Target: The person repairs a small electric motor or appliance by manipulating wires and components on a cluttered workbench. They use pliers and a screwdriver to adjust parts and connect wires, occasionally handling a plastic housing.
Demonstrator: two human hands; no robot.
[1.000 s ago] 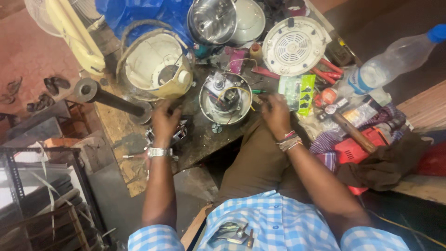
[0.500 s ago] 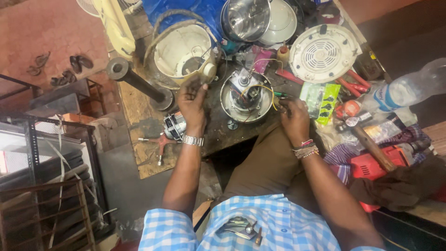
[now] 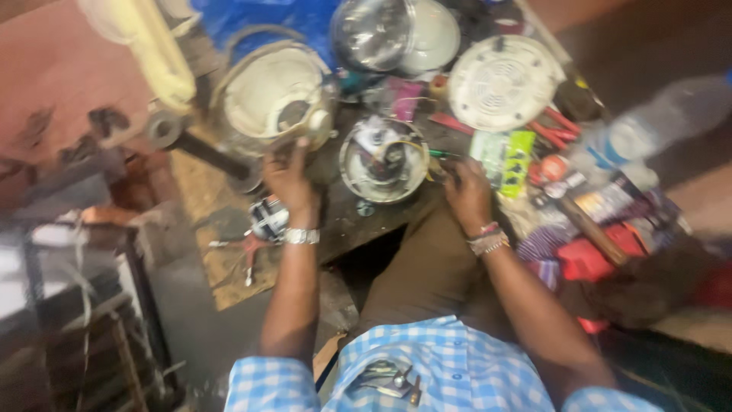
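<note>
Left hand (image 3: 288, 177) rests against the cream fan housing (image 3: 271, 95); its grip is unclear. Right hand (image 3: 467, 194), grip blurred, works beside the round motor casing (image 3: 383, 160); steadying it would help.

Both hands (image 3: 290, 179) (image 3: 467, 194) beside round motor housing (image 3: 385, 160)

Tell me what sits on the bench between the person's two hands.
In the head view, a round metal motor housing with wires inside sits between the left hand and the right hand. The picture is blurred, so finer parts cannot be told.
</note>
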